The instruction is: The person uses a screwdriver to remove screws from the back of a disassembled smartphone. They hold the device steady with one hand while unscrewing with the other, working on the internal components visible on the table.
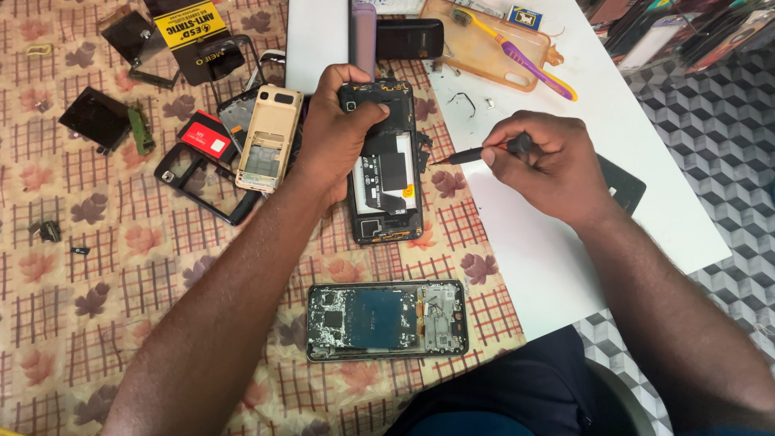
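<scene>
An opened black smartphone (387, 190) lies back-up on the patterned tablecloth, its battery and inner parts exposed. My left hand (335, 133) presses on its upper left corner, thumb across the top. My right hand (545, 157) grips a small dark screwdriver (468, 155) whose tip points left, close to the phone's right edge. Nearer to me lies a second opened phone frame (387, 320) on its side, with bare circuit board showing.
Phone parts crowd the left: a gold keypad phone shell (269, 137), black frames (198, 182), a red card (203, 134), dark screens (97, 117). A white board (565, 250) covers the right. At the back sit a clear case (484, 48), a toothbrush (521, 56), and a black phone (408, 38).
</scene>
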